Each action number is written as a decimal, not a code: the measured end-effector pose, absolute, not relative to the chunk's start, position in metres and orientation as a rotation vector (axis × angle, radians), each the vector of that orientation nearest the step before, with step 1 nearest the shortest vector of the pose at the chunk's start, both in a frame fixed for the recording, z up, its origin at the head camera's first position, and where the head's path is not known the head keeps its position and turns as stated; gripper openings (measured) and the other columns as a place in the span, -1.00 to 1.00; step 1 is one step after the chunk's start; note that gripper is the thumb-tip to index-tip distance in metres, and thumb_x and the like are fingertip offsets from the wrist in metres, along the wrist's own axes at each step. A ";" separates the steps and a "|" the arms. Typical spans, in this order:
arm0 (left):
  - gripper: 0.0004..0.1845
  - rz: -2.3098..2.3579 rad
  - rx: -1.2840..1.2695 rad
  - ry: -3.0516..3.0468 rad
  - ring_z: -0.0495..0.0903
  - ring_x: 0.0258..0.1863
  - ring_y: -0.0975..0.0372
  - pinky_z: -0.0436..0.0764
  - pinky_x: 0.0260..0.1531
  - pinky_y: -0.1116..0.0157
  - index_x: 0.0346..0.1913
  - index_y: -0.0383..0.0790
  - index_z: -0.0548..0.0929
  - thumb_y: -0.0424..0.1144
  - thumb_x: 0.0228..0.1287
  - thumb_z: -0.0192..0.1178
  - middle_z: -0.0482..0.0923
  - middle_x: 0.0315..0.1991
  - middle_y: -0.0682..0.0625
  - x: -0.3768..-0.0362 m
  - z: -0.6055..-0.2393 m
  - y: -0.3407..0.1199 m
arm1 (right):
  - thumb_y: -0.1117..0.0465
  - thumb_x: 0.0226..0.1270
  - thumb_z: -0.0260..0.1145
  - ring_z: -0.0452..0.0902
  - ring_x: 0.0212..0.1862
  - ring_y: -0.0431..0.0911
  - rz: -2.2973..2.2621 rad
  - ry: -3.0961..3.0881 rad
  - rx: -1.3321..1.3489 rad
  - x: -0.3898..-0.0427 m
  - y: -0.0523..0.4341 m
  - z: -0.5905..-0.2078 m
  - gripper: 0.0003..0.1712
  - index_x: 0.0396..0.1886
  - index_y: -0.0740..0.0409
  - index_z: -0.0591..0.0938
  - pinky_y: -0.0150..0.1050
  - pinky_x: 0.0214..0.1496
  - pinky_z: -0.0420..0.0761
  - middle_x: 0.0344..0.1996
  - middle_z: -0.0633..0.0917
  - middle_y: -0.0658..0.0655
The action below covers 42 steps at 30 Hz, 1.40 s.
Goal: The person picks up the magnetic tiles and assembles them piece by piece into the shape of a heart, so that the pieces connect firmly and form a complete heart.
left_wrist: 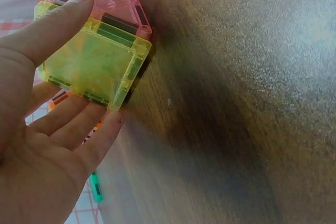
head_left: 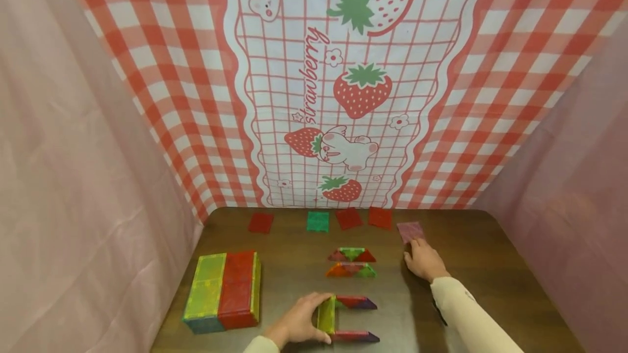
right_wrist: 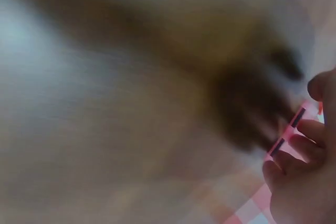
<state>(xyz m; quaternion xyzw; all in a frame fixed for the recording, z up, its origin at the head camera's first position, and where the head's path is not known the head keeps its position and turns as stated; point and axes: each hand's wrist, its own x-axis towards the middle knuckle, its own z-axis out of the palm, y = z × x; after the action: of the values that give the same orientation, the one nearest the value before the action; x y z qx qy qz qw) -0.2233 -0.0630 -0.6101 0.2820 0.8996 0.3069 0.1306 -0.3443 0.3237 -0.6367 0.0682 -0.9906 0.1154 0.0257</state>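
Note:
My left hand (head_left: 302, 320) holds a yellow translucent magnetic tile (left_wrist: 89, 59) that stands upright, thumb along one edge and fingers along the opposite one. Two rows of upright tiles, a far row (head_left: 355, 302) and a near row (head_left: 354, 336), run rightward from that yellow tile, with red and purple in them. At the back right my right hand (head_left: 426, 259) touches a pink square magnetic tile (head_left: 410, 230) with its fingertips. In the right wrist view, fingers overlap the pink tile's edge (right_wrist: 286, 132) and the thumb stays apart from it.
A yellow, red and blue box-shaped block of tiles (head_left: 223, 293) stands on the left. Two short rows of small coloured tiles, far (head_left: 352, 255) and near (head_left: 351, 270), stand mid-table. Along the back lie a green tile (head_left: 318, 221) and several red tiles (head_left: 261, 223) before a checked cloth (head_left: 314, 178).

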 end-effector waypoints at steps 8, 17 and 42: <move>-0.01 0.884 0.809 2.616 0.41 0.21 0.06 0.44 0.17 0.07 0.36 0.02 0.30 0.15 -0.23 0.46 0.41 0.26 -0.02 -0.222 -0.609 -0.061 | 0.06 0.08 0.37 0.45 -0.54 -0.06 0.249 -2.797 0.319 -0.272 0.340 -0.646 -0.72 -0.43 0.14 0.50 -0.06 -0.46 0.44 -0.51 0.51 0.06; 0.02 0.888 0.775 2.579 0.34 0.29 -0.02 0.38 0.23 0.02 0.42 -0.06 0.21 0.08 -0.16 0.47 0.32 0.34 -0.11 -0.215 -0.610 -0.062 | -0.21 0.11 0.32 0.36 0.14 0.39 0.357 -2.929 0.218 -0.260 0.351 -0.644 -0.22 0.17 0.24 0.47 0.33 0.01 0.37 0.14 0.46 0.47; 0.00 0.934 0.743 2.611 0.39 0.23 0.02 0.46 0.16 0.14 0.38 -0.17 0.27 0.02 -0.19 0.50 0.36 0.29 -0.14 -0.215 -0.613 -0.051 | -0.04 -0.17 0.52 0.47 -0.03 -0.06 0.600 -2.841 0.717 -0.237 0.273 -0.559 -0.33 0.04 -0.04 0.56 0.07 -0.07 0.42 -0.06 0.59 0.00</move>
<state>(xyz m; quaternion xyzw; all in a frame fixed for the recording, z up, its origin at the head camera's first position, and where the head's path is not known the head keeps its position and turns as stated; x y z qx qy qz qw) -0.2146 -0.0506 -0.6126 0.2566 0.9011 0.3224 0.1349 -0.2374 0.2729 -0.5587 0.2392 -0.9472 0.2000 0.0750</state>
